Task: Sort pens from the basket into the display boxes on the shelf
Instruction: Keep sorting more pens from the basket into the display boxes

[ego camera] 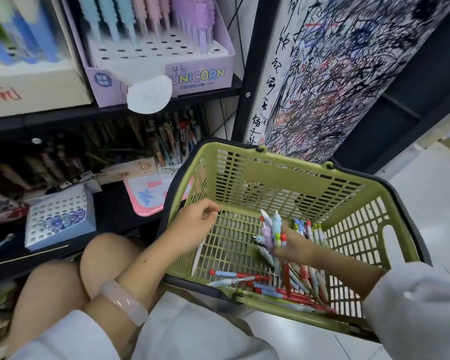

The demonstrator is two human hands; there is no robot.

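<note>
A green plastic basket (270,165) sits tilted in front of me on the floor. Inside it my right hand (294,246) grips a bundle of pens (272,233) with animal-shaped tops, pointing up. Loose red, blue and white pens (265,281) lie along the basket's near wall. My left hand (195,220) hovers over the basket's left rim, fingers loosely curled, holding nothing. On the upper shelf stands a lilac "UNICORN" display box (200,74) with pastel pens at its back. A pale blue holed display box (60,216) sits on the lower shelf, left.
A black shelf frame post (247,94) rises behind the basket beside a scribbled test-paper panel (348,74). A pink tray (151,196) lies on the lower shelf, with racks of dark pens (172,136) behind it. My knees (63,281) are at the lower left.
</note>
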